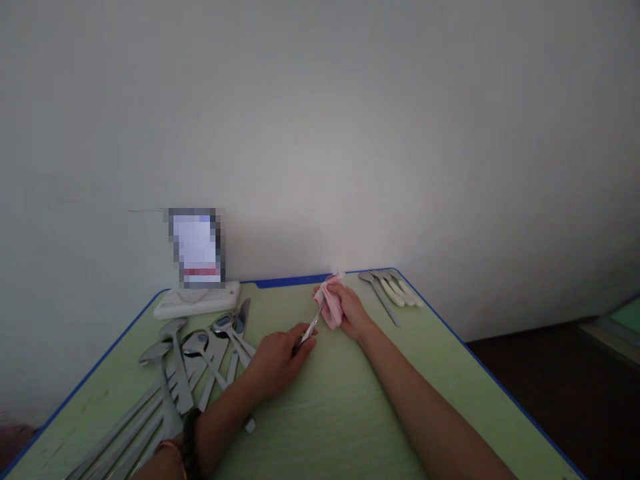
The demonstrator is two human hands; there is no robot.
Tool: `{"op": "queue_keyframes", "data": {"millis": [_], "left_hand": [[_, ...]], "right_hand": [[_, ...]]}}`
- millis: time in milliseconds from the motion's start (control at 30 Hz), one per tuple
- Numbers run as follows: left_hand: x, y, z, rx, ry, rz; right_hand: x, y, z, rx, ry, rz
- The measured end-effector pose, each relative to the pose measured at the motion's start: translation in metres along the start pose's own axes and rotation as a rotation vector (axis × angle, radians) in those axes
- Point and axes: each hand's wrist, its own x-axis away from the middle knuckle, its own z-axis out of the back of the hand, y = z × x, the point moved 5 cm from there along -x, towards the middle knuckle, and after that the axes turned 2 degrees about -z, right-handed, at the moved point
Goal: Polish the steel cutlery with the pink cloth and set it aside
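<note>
My left hand (280,357) rests on the green table (350,413) with its fingers pinched on the handle of a metal utensil (311,328). The utensil's far end disappears into a pink cloth (331,301). My right hand (350,310) is closed around that cloth, wrapping it over the utensil's tip. Which kind of utensil it is stays hidden by the cloth.
Several steel spoons and a knife (200,360) lie spread at the table's left. A few white-handled utensils (393,291) lie at the far right corner. A white flat object (197,301) with a blurred upright item sits against the wall. The table has a blue edge (480,367).
</note>
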Motion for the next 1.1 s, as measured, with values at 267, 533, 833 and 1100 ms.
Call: {"op": "queue_keyframes", "data": {"millis": [267,533,833,1100], "left_hand": [[-0.0002,-0.0001,0.0006,-0.002,-0.006,0.013],[-0.0005,-0.0003,0.0001,-0.01,-0.014,0.019],[0.0,0.0009,0.0003,0.025,-0.011,0.019],[0.0001,0.0001,0.001,0.01,-0.011,0.02]], "right_hand": [[-0.0009,0.0009,-0.0004,0.015,-0.026,0.016],[0.0001,0.0014,-0.0015,0.048,-0.032,0.009],[0.0013,0.0015,-0.0019,0.084,-0.019,-0.015],[0.0021,-0.0018,-0.0011,0.066,-0.041,0.028]]}}
